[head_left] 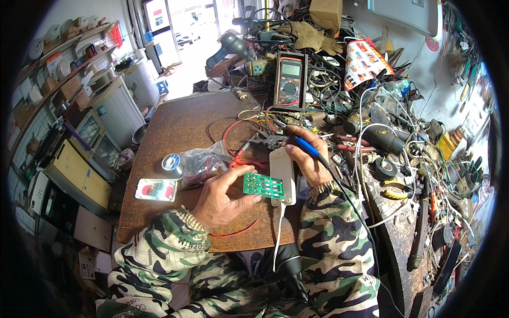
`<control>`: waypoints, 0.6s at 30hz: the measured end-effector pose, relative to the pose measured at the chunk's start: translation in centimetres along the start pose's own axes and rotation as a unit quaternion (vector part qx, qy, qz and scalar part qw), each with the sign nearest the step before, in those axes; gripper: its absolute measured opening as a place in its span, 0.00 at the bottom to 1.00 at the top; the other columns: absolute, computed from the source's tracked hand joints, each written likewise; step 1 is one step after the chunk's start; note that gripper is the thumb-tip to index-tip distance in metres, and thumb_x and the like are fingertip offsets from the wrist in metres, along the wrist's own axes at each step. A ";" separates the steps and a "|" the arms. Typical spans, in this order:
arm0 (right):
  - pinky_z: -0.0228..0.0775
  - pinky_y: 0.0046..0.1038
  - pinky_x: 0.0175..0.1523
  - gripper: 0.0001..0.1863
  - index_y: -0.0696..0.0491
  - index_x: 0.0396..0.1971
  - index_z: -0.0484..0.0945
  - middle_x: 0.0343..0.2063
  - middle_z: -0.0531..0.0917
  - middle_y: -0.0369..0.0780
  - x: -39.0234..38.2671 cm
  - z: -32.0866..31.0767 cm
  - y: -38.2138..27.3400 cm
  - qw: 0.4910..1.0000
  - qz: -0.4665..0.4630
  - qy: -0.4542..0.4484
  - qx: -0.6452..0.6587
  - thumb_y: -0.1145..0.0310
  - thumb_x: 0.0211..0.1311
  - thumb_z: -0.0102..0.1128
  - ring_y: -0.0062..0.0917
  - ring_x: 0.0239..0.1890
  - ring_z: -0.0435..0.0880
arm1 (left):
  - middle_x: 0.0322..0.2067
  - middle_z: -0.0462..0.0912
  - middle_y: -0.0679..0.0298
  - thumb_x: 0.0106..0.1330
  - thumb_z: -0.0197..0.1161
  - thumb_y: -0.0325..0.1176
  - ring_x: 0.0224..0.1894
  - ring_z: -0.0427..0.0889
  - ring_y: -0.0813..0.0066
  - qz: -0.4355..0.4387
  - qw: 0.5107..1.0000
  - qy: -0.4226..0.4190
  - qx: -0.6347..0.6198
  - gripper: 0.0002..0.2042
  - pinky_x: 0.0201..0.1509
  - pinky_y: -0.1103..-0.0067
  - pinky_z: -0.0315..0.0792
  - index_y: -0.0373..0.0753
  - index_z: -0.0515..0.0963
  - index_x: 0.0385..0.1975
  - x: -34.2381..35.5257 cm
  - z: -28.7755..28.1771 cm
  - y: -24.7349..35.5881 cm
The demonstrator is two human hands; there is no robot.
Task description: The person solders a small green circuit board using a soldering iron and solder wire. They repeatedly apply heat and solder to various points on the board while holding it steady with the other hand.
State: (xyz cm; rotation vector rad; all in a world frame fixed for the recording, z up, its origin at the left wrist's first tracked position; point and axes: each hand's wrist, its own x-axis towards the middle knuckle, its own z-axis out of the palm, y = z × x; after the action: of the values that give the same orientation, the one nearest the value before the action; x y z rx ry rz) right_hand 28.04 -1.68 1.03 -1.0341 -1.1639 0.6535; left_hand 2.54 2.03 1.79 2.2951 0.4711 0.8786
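Left hand (220, 195) pinching, right hand (312, 156) gripping, sleeved forearms (163, 238) converging

I see the left hand (222, 193) holding the circuit board (262, 185) in front of part of the casing (282, 165); the right hand (313, 159), gripping a corded tool (307, 147), is behind the board and to its right. On the table (164, 127), to the left, lie a tray (152, 198), a spool (171, 162) behind it and a plastic bag (201, 164) right of the spool. The multimeter (290, 79) sits farther back, beside heaped cables (322, 79) on its right.
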 end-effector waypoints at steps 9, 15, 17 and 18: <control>0.72 0.21 0.46 0.25 0.64 0.58 0.75 0.36 0.85 0.37 0.0 0.0 0.2 1.000 -0.006 -0.010 0.009 0.70 0.61 0.62 0.17 0.39 0.80 | 0.42 0.83 0.60 0.73 0.62 0.42 0.41 0.83 0.80 -0.025 1.000 0.010 0.001 0.24 0.43 0.80 0.78 0.30 0.73 0.59 -0.2 -0.3 -0.5; 0.73 0.21 0.43 0.24 0.64 0.57 0.76 0.34 0.85 0.36 0.0 0.1 0.1 1.000 -0.010 -0.008 0.000 0.70 0.61 0.63 0.17 0.35 0.80 | 0.33 0.87 0.58 0.71 0.65 0.42 0.35 0.87 0.74 -0.096 0.989 0.053 -0.098 0.18 0.39 0.78 0.79 0.30 0.80 0.46 0.1 0.3 0.1; 0.73 0.20 0.40 0.25 0.63 0.57 0.76 0.33 0.84 0.35 0.0 0.0 0.3 1.000 0.011 -0.009 0.011 0.69 0.60 0.62 0.16 0.33 0.79 | 0.30 0.84 0.61 0.73 0.62 0.41 0.31 0.84 0.79 -0.092 0.989 0.041 -0.108 0.17 0.34 0.81 0.77 0.30 0.79 0.43 0.2 0.4 -0.3; 0.72 0.20 0.40 0.25 0.63 0.57 0.76 0.32 0.84 0.35 0.0 -0.1 0.4 1.000 0.010 -0.008 0.006 0.69 0.60 0.63 0.16 0.33 0.79 | 0.29 0.83 0.63 0.74 0.61 0.41 0.29 0.83 0.82 -0.090 0.989 0.036 -0.114 0.16 0.32 0.83 0.76 0.30 0.79 0.42 0.3 0.4 -0.4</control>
State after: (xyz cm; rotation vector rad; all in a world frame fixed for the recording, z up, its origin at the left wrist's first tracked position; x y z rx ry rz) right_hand 28.14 -1.50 0.67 -1.0340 -1.1628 0.6851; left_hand 2.99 2.32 1.45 1.9865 0.5688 0.8786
